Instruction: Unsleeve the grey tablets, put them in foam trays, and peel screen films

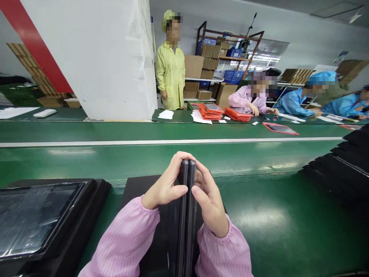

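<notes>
Two thin dark tablet-like panels, a left panel (181,227) and a right panel (190,227), stand on edge face to face, with a narrow dark line between them. My left hand (165,186) grips the left one, its thumb on the near edge and its fingers over the top. On the other side my right hand (211,200) is closed around the right one, thumb near the seam. Below them lies a black foam-like board (138,192). The panels' flat faces are mostly hidden at this angle.
At left, a film-covered screen panel (37,219) rests on black padding. Black sheets (340,165) are piled at right. Across the green bench (86,161) are red-framed panels (210,111) in stacks, seated co-workers and a person in yellow (171,77) standing.
</notes>
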`<action>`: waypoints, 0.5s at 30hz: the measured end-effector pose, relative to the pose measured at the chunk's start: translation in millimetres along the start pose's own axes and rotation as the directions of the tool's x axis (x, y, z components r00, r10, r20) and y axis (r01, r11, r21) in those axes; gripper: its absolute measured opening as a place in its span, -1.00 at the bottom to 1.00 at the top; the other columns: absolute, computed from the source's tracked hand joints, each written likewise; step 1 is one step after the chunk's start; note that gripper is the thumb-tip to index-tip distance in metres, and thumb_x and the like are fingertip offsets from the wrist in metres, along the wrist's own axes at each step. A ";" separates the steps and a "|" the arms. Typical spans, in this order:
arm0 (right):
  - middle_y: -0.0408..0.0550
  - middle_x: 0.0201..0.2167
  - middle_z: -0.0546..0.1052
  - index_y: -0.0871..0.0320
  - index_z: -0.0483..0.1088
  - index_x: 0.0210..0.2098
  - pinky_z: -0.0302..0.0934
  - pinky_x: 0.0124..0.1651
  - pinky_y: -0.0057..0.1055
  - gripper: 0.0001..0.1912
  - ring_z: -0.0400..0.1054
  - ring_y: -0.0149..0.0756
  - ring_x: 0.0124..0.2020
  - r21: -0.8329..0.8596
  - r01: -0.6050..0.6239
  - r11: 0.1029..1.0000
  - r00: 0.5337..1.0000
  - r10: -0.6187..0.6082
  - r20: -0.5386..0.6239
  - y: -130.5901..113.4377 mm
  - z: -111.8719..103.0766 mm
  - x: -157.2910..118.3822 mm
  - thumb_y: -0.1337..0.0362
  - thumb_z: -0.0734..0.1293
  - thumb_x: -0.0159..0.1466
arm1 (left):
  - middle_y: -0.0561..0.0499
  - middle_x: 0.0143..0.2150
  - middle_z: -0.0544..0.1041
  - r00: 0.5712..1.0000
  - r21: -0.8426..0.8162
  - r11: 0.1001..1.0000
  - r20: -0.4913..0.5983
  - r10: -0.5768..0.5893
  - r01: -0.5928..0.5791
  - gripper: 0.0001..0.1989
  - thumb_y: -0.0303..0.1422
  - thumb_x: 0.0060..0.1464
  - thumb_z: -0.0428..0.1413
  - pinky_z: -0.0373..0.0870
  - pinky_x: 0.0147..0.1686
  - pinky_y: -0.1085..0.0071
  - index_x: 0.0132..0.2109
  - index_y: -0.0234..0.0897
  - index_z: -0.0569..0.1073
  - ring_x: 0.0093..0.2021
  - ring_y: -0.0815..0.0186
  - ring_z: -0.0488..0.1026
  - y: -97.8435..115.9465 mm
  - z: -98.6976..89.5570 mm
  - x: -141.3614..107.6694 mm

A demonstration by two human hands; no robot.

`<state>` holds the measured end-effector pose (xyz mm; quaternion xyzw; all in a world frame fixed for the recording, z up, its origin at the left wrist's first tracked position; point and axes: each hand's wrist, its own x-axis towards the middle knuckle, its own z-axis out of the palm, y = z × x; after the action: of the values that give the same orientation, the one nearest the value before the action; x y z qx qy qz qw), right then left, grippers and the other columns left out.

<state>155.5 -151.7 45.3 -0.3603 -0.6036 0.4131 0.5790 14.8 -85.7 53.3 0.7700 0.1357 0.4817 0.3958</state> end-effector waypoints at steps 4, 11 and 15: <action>-0.22 -0.46 0.29 -0.04 0.22 0.26 0.26 -0.42 -0.38 -0.41 0.15 -0.40 -0.55 0.122 -0.030 0.992 0.999 0.033 -0.025 6.9 1.9 4.8 0.13 0.33 0.25 | -0.07 0.03 0.24 0.999 -0.042 0.998 0.011 -0.035 0.036 -0.36 0.15 0.03 0.06 0.26 0.01 0.13 0.12 -0.13 0.19 -0.05 0.09 0.24 -3.9 3.1 1.3; -0.27 -0.54 0.24 -0.06 0.31 0.19 0.09 -0.50 -0.47 -0.42 0.13 -0.43 -0.55 0.222 0.009 0.975 0.999 0.001 -0.049 7.2 -1.5 3.6 0.25 0.37 0.16 | -0.07 0.05 0.22 0.999 -0.043 0.999 0.038 -0.016 0.017 -0.40 0.12 0.07 0.05 0.21 0.07 0.07 0.13 -0.10 0.19 0.01 0.05 0.22 1.2 6.2 -1.4; -0.28 -0.54 0.23 -0.03 0.29 0.19 0.09 -0.49 -0.47 -0.40 0.11 -0.44 -0.55 0.196 0.029 0.980 0.999 -0.022 -0.037 6.6 -1.2 3.2 0.27 0.36 0.15 | -0.07 0.05 0.21 0.998 -0.053 0.998 0.058 -0.014 0.017 -0.39 0.13 0.07 0.05 0.21 0.08 0.03 0.14 -0.07 0.19 0.03 0.03 0.23 2.3 6.3 -1.9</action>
<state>156.2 -146.0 40.5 -0.3008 -0.5542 0.4569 0.6274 18.8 -91.3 52.4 0.7717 0.1172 0.4595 0.4238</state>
